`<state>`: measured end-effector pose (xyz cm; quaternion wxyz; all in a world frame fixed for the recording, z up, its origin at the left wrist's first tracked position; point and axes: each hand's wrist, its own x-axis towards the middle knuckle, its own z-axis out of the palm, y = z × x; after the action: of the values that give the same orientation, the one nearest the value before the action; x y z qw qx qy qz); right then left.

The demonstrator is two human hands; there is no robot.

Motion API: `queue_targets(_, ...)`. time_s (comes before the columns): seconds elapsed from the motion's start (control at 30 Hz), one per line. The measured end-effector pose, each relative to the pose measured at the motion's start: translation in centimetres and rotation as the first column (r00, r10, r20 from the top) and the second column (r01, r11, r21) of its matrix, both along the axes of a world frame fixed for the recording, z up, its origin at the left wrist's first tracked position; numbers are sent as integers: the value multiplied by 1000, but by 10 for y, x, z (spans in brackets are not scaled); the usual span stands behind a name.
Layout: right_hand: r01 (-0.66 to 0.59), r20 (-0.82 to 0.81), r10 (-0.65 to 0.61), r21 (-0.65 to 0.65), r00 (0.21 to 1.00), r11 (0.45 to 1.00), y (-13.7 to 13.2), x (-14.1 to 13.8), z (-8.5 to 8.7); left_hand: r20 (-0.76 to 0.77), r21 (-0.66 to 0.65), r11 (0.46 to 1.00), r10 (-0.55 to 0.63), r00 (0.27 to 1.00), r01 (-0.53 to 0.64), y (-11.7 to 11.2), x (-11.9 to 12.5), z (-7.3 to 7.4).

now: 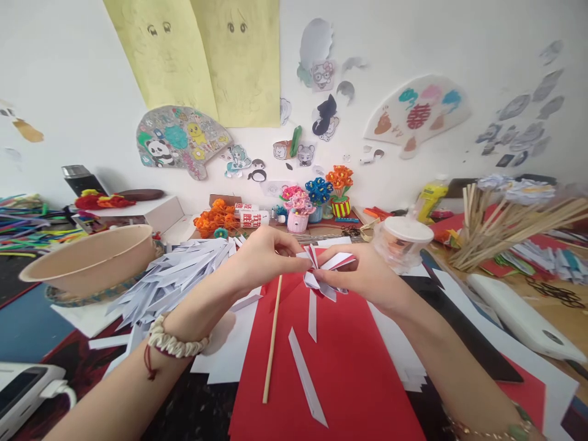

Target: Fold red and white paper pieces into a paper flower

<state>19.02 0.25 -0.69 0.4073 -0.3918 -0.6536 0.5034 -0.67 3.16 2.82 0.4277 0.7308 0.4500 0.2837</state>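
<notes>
My left hand [266,254] and my right hand [362,275] meet above a red paper sheet [349,367] and both pinch a small bundle of folded white paper strips [324,269], fanned out like petals. The fingers of both hands are closed on it. On the red sheet below lie a thin wooden stick [272,340] and two loose white paper strips [305,376]. A heap of cut white strips [174,275] sits just left of my left hand.
A tan paper bowl [87,257] stands at the left, a lidded clear plastic cup [404,242] right of my hands, a bunch of wooden sticks [505,229] further right. Paper flower pots [316,199] line the back wall. A white device [519,318] lies at right, a phone [22,392] at bottom left.
</notes>
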Motion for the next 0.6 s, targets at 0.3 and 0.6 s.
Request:
queue_targets(0.3,-55,63,59,-68,996,996,0,4,2,37,-108,978,-174,984,177,2,-4,-1)
queue_targets(0.6,-39,108,43,-37,993,999,3,4,-2,-15,-76,986,-147,989,145,-2,-1,-1)
